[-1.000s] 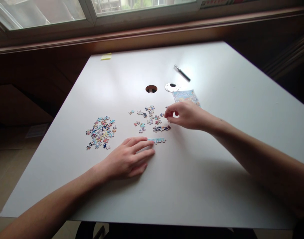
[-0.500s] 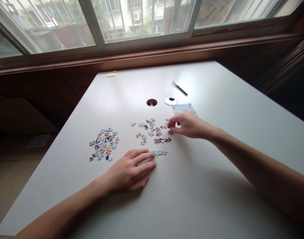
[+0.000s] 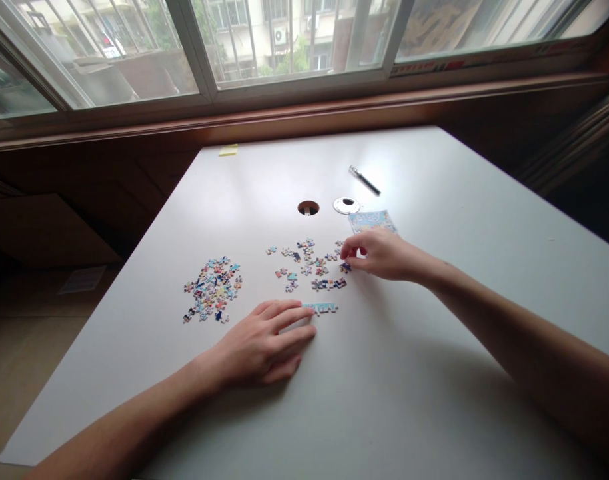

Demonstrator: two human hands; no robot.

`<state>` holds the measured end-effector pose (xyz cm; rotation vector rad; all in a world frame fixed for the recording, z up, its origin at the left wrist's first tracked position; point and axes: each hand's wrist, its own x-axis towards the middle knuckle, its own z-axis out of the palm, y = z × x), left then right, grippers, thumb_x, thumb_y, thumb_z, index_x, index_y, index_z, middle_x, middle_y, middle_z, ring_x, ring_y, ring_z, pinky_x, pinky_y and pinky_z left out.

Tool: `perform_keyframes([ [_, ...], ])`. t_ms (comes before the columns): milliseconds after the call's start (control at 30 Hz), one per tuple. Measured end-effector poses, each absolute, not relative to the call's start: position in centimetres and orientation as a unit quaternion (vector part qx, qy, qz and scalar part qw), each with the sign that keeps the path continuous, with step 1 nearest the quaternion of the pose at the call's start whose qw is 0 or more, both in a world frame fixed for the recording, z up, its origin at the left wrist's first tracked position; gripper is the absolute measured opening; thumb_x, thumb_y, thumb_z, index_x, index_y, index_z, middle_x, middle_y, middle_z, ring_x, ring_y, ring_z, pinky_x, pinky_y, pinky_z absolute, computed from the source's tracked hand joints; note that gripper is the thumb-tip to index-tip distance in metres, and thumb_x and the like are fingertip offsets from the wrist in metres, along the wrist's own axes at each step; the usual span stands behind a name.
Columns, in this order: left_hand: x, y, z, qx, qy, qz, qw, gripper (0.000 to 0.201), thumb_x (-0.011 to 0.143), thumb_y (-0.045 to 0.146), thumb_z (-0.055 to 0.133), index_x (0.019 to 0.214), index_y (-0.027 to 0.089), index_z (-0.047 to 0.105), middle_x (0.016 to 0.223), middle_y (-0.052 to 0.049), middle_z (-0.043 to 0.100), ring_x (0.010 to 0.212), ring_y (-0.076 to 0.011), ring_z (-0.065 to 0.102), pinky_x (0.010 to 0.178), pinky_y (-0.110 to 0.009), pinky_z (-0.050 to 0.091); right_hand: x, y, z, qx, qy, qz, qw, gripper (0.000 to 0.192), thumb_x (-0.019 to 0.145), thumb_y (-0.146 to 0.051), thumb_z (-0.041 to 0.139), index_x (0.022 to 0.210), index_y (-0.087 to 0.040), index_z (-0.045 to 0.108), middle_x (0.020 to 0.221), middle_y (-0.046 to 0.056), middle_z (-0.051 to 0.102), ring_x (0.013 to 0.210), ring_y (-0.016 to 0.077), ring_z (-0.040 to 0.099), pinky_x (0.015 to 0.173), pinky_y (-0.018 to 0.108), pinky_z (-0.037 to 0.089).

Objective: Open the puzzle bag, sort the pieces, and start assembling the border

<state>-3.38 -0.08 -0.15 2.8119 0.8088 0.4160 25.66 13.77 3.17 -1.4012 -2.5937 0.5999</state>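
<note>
Left hand (image 3: 264, 339) lies spread, touching the blue strip (image 3: 326, 309); beyond its right end, a dark piece (image 3: 345, 268) has just emerged below the right hand (image 3: 382, 253), apparently being worked; pinch unclear!

Puzzle strip (image 3: 326, 308): pale blue, pcs joined, flat, straight edge at far side, L end covered. Darker row of pcs (image 3: 329, 285) just beyond, flat. Loose pcs (image 3: 321, 267) scattered behind that; multicol. pile of pcs (image 3: 217, 291) to L.
</note>
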Motion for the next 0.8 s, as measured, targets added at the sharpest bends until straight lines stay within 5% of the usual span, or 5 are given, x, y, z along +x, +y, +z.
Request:
perform_keyframes([
  [800,-3.42,-0.09,-0.25,0.948,0.271,0.141,0.092,0.044,0.092,0.024,0.055,0.136,0.020,0.054,0.149,-0.012,0.050,0.137,-0.0280,0.047,0.111,-0.045,0.044,25.40,13.61,3.11,-0.451,-0.866,0.201,0.075,0.017,0.081,-0.022,0.060,0.088,-0.022,0.076,0.085,0.002,0.072,0.075,0.0173,0.061,0.070,0.030,0.042],
])
